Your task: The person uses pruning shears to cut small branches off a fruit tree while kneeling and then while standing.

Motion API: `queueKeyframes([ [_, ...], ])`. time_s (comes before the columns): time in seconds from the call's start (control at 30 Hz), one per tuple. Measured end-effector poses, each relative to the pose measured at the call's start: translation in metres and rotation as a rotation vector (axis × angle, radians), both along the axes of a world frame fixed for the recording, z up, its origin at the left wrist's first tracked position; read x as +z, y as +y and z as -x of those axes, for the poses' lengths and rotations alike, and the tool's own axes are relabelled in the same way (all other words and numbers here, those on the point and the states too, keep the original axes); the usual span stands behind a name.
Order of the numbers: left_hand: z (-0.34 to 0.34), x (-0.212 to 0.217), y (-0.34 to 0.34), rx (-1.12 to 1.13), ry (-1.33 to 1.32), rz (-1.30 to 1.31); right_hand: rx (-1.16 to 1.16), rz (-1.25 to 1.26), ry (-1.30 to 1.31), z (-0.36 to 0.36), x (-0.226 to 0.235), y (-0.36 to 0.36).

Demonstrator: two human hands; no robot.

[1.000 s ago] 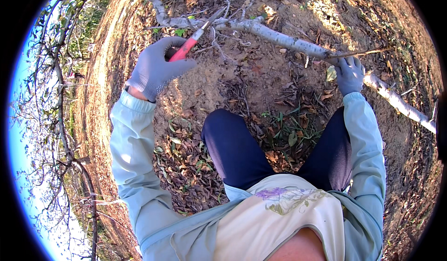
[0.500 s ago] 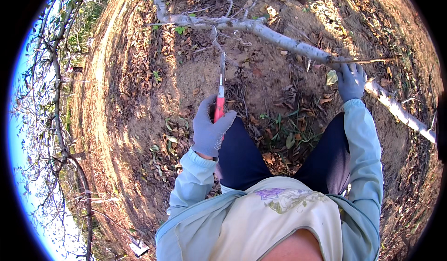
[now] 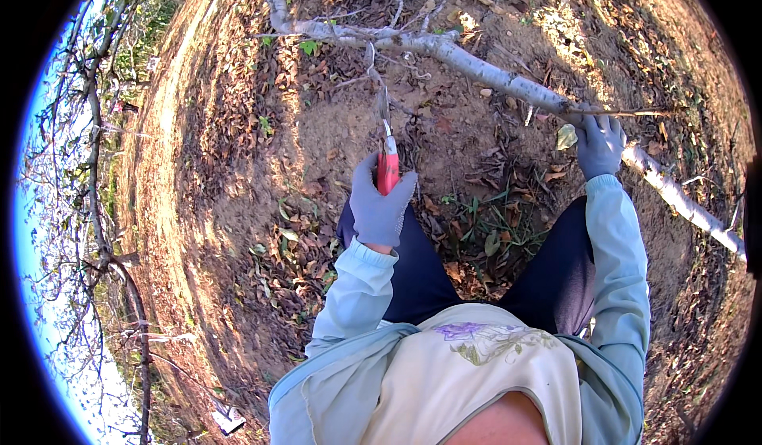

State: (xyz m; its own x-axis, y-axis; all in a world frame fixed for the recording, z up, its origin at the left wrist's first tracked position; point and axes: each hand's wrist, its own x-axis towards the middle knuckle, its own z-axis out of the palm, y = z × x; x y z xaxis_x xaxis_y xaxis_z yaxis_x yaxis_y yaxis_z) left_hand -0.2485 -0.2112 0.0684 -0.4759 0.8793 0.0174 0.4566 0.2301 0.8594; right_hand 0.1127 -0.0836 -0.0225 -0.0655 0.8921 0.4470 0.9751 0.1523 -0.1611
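Observation:
My left hand (image 3: 379, 205), in a grey glove, is closed around the red handle of a pruning tool (image 3: 387, 169). Its narrow metal blade points away from me, the tip beside a thin side twig (image 3: 371, 62) of a long pale branch (image 3: 484, 70); whether it is a saw or shears I cannot make out. That branch slants across the ground from upper left to lower right. My right hand (image 3: 600, 145), also gloved, is closed on the branch's right part, its fingertips partly hidden behind it. A thin brown stick (image 3: 635, 112) extends right from there.
Bare soil with dry leaves (image 3: 294, 242) surrounds me, and some grass (image 3: 508, 223) grows between my knees. A yellowish leaf (image 3: 567, 136) is near my right hand. At the left, dark tree limbs (image 3: 97, 167) stand against the sky.
My left hand has moved a little to the right, and the pruning tool has turned in it, the blade now leaning left. My right hand stays on the branch, almost unmoved.

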Motion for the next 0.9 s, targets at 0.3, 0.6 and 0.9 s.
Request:
queueKeyframes([
  [0.3, -0.019, 0.000, 0.006, 0.077, -0.081, 0.000, -0.001, -0.006, 0.002, -0.001, 0.000, 0.000],
  [0.6, -0.018, -0.017, 0.020, 0.075, -0.088, -0.118, -0.003, -0.009, -0.004, 0.000, -0.002, 0.000],
  [0.9, -0.019, -0.020, 0.027, 0.073, -0.108, -0.121, 0.002, 0.012, -0.028, -0.004, -0.006, 0.001],
])
